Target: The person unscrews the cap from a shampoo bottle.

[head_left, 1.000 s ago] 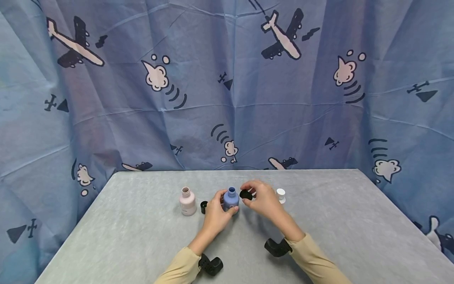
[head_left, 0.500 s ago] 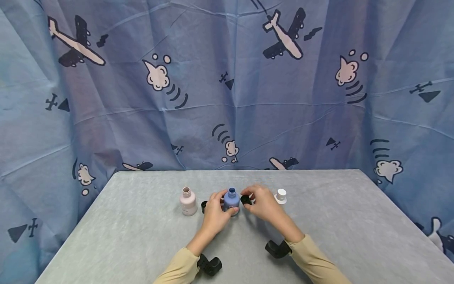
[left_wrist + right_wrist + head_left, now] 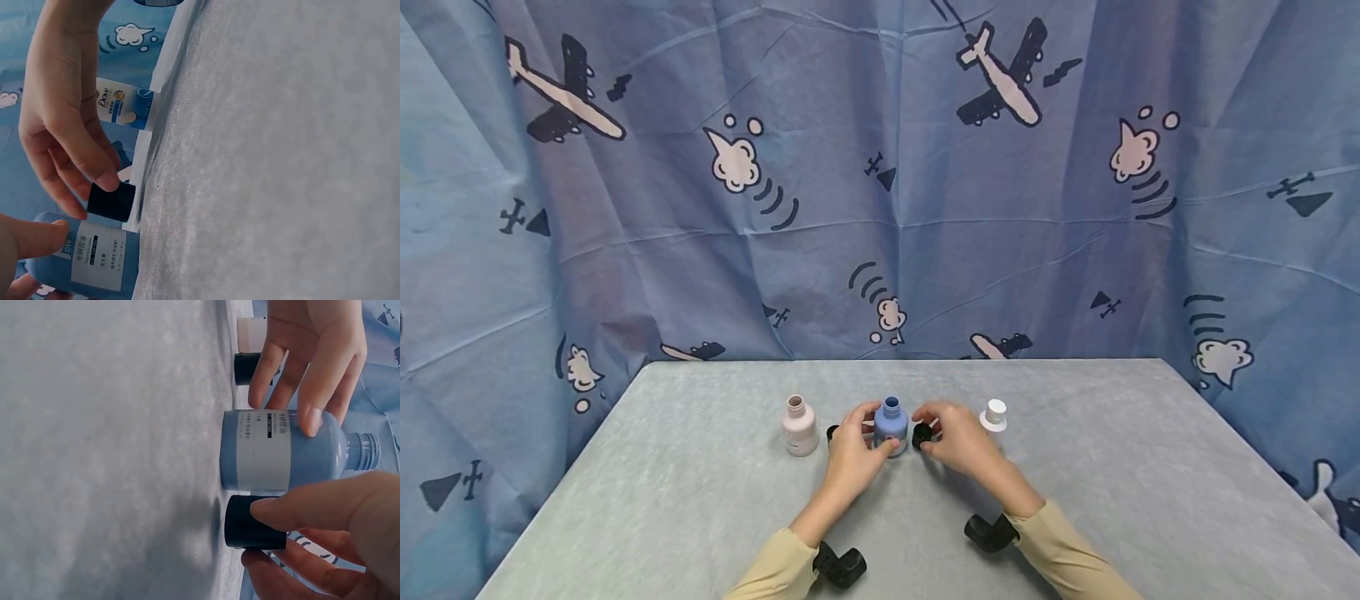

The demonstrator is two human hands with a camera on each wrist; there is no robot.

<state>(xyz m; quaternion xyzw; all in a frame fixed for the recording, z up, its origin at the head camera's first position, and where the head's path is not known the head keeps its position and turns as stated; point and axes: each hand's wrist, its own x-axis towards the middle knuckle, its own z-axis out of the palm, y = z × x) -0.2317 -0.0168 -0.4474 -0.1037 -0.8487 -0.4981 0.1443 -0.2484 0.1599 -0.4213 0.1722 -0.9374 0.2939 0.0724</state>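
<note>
A blue bottle (image 3: pixel 891 422) with a white label stands upright and uncapped, its threaded neck bare in the right wrist view. My left hand (image 3: pixel 852 457) holds it from the left, thumb on the front and fingers behind. Just right of the bottle, my right hand (image 3: pixel 961 439) pinches a black cap (image 3: pixel 253 523) between thumb and fingers. That cap is at table level; whether it touches the cloth I cannot tell. A second black cap (image 3: pixel 246 369) sits behind my left hand, mostly hidden in the head view.
An uncapped pale pink bottle (image 3: pixel 800 429) stands to the left. Behind my right hand is a white Dove bottle (image 3: pixel 125 103) with a white cap. A grey cloth covers the table (image 3: pixel 700 500), and a blue patterned curtain (image 3: pixel 820 208) hangs behind it.
My right hand has lowered the black cap from beside the blue bottle's neck to beside its base, turning it on the way. The left hand and bottle have stayed nearly still.
</note>
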